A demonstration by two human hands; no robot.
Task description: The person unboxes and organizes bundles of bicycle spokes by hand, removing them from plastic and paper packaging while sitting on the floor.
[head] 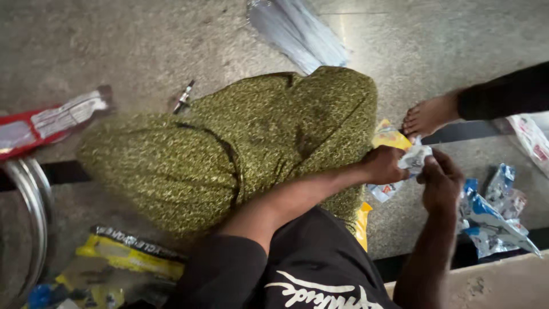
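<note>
Left hand point(384, 165) and right hand point(439, 178) both grip one small white packet point(415, 158), unopened as far as shows; more packets point(492, 214) lie on the floor point(114, 46)

— What can't you make out here?
— Your right hand point(440, 182) hides part of the white packet point(414, 158); its print is too blurred.
— And the edges?
— The metal rim point(28, 200) at the floor's left edge is cut off, and the foot point(430, 116) belongs to someone mostly out of view.

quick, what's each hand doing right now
left hand: closed on the small white wrapper
right hand: closed, pinching the same small white wrapper from the other side
</note>
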